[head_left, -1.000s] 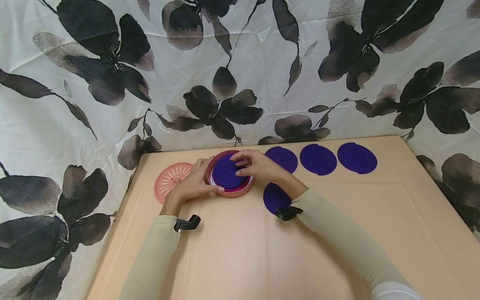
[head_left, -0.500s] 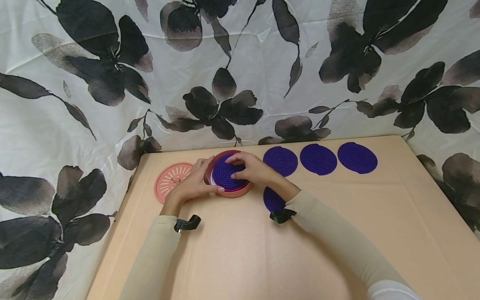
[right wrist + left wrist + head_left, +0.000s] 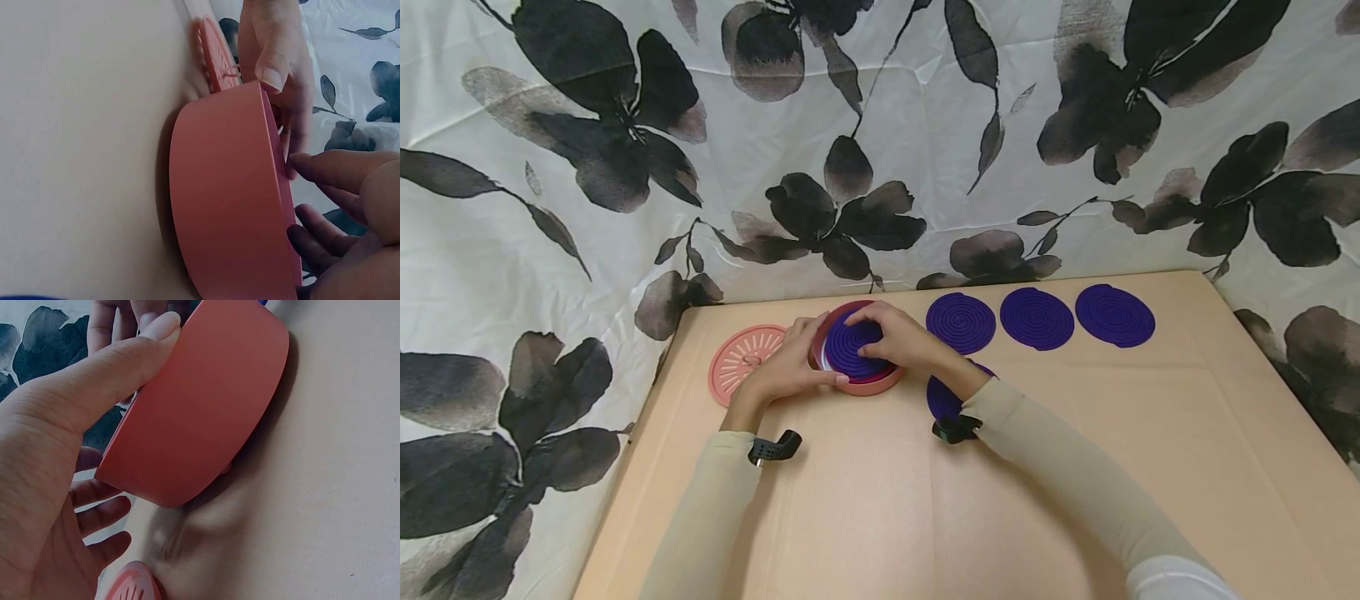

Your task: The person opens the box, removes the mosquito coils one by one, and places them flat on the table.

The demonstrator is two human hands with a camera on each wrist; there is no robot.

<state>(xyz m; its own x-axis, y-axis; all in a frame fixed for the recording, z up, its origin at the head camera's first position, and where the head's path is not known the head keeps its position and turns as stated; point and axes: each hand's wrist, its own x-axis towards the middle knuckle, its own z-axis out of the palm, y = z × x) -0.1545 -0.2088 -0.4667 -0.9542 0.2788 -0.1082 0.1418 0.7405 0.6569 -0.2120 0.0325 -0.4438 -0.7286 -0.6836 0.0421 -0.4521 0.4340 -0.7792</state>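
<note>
A round, deep pink container [image 3: 876, 388] stands on the table, with a blue spiral mosquito coil [image 3: 844, 350] lying flat at its mouth. White and dark red edges show beneath the coil. My left hand [image 3: 788, 362] grips the container at its left side, the thumb lying along the near rim [image 3: 140, 384]. Over the coil reaches my right hand [image 3: 904, 337], thumb and forefinger spread and their tips on or just above its top. In the right wrist view the fingertips [image 3: 306, 164] dip at the rim; contact with the coil is hidden there.
A pink slotted lid [image 3: 737, 360] lies left of the container, partly behind the left hand. Blue coils [image 3: 961, 323] lie in a row to the right along the table's back edge [image 3: 1172, 279]. Another coil [image 3: 942, 400] is partly under the right wrist. Floral cloth [image 3: 985, 125] hangs behind.
My right hand has slid a little left across the coil, its thumb and forefinger now further over it. The left hand and the container have stayed in place.
</note>
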